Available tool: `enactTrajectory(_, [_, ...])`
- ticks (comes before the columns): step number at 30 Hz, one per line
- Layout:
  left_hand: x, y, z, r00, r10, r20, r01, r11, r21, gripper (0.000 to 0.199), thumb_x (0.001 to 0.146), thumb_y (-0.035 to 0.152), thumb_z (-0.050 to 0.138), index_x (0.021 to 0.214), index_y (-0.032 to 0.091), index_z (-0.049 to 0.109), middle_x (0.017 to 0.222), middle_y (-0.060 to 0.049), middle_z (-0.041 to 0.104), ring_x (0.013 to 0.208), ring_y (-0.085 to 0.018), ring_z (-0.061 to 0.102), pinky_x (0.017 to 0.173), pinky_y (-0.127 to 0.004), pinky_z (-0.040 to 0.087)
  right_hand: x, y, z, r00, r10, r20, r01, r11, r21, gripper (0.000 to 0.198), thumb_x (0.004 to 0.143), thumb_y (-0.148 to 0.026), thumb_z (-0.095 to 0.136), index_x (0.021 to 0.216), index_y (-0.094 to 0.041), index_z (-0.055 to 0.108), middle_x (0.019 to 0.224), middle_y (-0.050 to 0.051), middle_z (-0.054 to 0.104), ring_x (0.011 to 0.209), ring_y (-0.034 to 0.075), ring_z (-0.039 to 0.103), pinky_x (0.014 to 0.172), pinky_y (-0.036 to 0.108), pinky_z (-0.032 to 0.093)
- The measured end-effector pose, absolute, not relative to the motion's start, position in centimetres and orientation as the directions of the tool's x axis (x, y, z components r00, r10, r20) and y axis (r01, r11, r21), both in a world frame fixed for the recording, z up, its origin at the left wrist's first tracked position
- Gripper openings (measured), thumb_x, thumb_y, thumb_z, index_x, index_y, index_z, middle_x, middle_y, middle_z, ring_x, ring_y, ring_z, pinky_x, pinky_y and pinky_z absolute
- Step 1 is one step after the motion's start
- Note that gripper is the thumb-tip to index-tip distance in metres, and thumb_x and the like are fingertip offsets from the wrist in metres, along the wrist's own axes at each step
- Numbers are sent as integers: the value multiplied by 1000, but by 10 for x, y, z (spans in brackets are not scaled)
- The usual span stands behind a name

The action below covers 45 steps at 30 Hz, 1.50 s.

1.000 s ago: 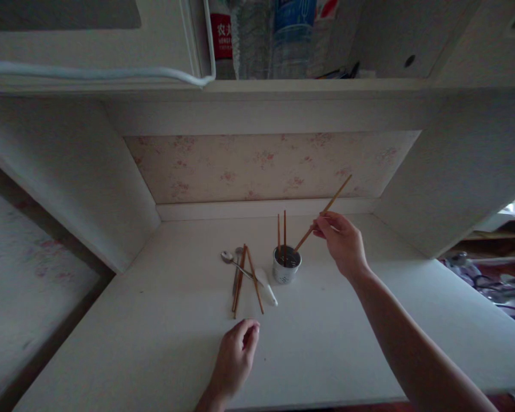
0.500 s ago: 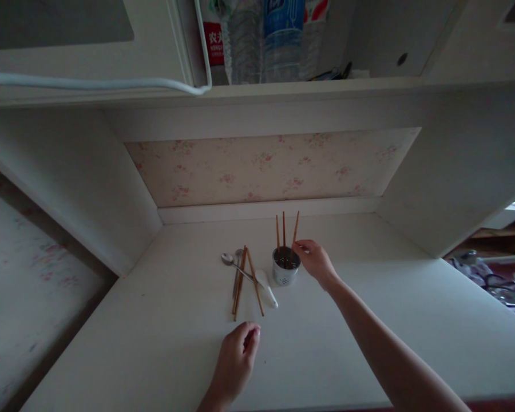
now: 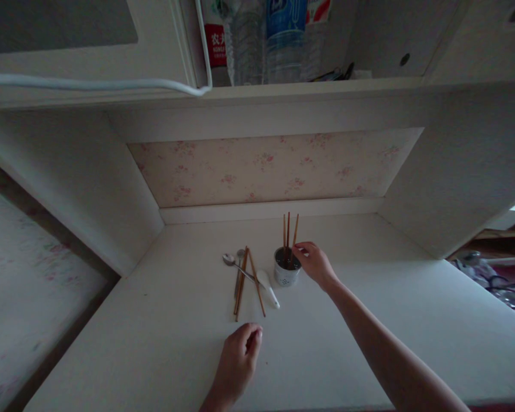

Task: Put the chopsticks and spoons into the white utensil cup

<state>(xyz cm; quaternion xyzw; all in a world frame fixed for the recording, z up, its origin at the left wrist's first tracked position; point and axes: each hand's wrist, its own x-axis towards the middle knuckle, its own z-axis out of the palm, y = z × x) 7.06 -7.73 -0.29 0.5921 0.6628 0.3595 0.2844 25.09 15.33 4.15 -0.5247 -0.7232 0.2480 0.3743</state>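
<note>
In the head view, my right hand (image 3: 314, 263) pinches a chopstick (image 3: 296, 230) that stands in a white perforated cup (image 3: 286, 277). Two more chopsticks (image 3: 288, 229) lean upright in the same cup, close to the pinched one. To the cup's left lie a white spoon (image 3: 269, 290), a metal spoon (image 3: 230, 260) and several loose chopsticks (image 3: 256, 283), partly crossing each other. Another metal utensil (image 3: 237, 274) lies partly under them. My left hand (image 3: 239, 355) rests nearer to me, its fingers curled in a loose fist, with nothing seen in it.
The white tabletop (image 3: 347, 343) is boxed in by side panels and a flowered back wall (image 3: 257, 171). Overhead, a shelf (image 3: 309, 90) holds plastic bottles (image 3: 285, 51). A white cable (image 3: 90, 84) runs along the upper left cabinet door.
The two other chopsticks in the cup have shifted right, closer to the pinched one. My right hand still grips its chopstick at the cup's rim. The left hand has barely moved.
</note>
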Motion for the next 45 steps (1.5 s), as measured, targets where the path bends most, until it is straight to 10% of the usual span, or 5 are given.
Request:
enactTrajectory(34, [66,-64,8,-161,987,19,498,65,865,31,93,39,40,90,19,63,73,-2,66,64,-14,60,60,-21,45,274,108,-3,105,974,203,367,152,-918,40,84,-52,45,95,-18,64,89,7,69,72,18,65,63,28,51])
enactTrajectory(45, [44,20,37,-221,975,15,890,195,412,27,92,32,41,86,21,65,87,-7,72,81,-20,68,71,-27,45,281,47,-36,22,976,216,444,183,-877,32,87,-48,45,86,-22,63,92,7,66,74,20,63,67,29,49])
